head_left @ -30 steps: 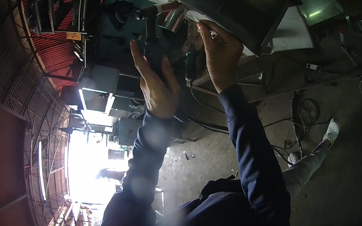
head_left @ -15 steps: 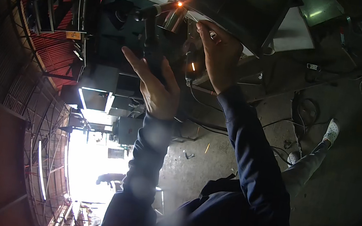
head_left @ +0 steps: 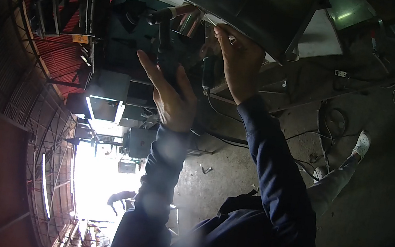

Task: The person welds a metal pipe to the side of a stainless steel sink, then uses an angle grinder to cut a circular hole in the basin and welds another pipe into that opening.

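Observation:
A black torch-like tool (head_left: 165, 43) rests between the spread fingers of my left hand (head_left: 174, 107), its light-coloured nozzle at the edge of a large dark metal sheet piece (head_left: 269, 10). No glow shows at its tip. My right hand (head_left: 243, 67) pinches a thin rod (head_left: 211, 21) between thumb and fingers, close under the same metal edge. Beside the nozzle is a shiny metal cylinder (head_left: 190, 23). A black corded tool (head_left: 208, 74) lies between the two hands, touching neither as far as I can see.
Cables (head_left: 332, 127) lie coiled on the concrete floor at right, near a power strip (head_left: 342, 73). A leg with a white clog (head_left: 362, 145) extends there. A pale panel (head_left: 320, 37) stands at upper right. Bright daylight enters at lower left.
The orange glow at the nozzle tip and its reflection on the corded tool are gone. My left hand's extended finger has shifted slightly right; my right hand has barely moved.

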Demonstrator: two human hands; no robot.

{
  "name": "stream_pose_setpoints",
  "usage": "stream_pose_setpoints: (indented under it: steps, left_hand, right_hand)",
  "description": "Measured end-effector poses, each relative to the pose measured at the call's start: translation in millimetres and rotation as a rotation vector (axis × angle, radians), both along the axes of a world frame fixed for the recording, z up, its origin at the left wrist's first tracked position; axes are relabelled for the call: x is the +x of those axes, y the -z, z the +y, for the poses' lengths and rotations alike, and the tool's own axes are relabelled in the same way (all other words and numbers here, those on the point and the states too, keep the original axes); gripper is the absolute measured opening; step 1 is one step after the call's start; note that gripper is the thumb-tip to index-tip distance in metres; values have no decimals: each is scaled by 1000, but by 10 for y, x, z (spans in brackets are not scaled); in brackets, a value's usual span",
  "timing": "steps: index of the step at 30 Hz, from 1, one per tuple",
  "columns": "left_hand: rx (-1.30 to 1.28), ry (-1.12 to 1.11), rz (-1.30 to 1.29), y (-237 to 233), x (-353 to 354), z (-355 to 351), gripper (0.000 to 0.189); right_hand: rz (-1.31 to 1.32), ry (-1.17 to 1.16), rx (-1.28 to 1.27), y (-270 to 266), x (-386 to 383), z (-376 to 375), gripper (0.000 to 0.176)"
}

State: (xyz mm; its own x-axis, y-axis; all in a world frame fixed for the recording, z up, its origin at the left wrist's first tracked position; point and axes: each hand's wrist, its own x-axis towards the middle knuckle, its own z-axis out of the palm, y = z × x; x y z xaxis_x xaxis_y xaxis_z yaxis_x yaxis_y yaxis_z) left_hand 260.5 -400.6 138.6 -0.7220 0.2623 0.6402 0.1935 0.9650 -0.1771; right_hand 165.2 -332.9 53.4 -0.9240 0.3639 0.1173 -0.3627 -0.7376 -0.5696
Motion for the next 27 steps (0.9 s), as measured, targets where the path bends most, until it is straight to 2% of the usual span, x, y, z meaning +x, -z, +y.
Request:
stream_pose_setpoints:
  steps: [8, 10, 12, 13, 14, 16, 18, 21, 25, 27]
  left_hand:
    - [87, -23, -22, 20, 9, -3, 79]
    - [-24, -76, -28, 3, 4, -33, 76]
    - [79, -99, -23, 49, 18, 23, 74]
    - [12, -81, 23, 55, 2, -13, 76]
    - [129, -30, -25, 55, 16, 6, 80]
    - [32, -15, 42, 49, -6, -17, 82]
    - [44, -14, 44, 33, 6, 0, 83]
    - [43, -21, 34, 26, 16, 0, 83]
    - [83, -38, -24, 40, 26, -25, 83]
    - [70, -26, -8, 62, 8, -39, 84]
  right_hand:
    - [-31, -12, 55, -4, 2, 11, 18]
    - [-29, -12, 49, 16, -2, -10, 18]
    - [-78, 87, 241, 30, -12, -22, 19]
    - [-63, 15, 120, 13, -7, -22, 19]
    - [-48, -57, -1, -1, -2, -20, 20]
    - [-38, -24, 68, -2, 2, 6, 20]
    - [-22, -42, -16, -26, 8, 10, 20]
    - [-46, -68, 59, -27, 29, 71, 19]
    - [-12, -4, 53, -21, 13, 49, 19]
    - [-19, -65, 21, -27, 34, 71, 18]
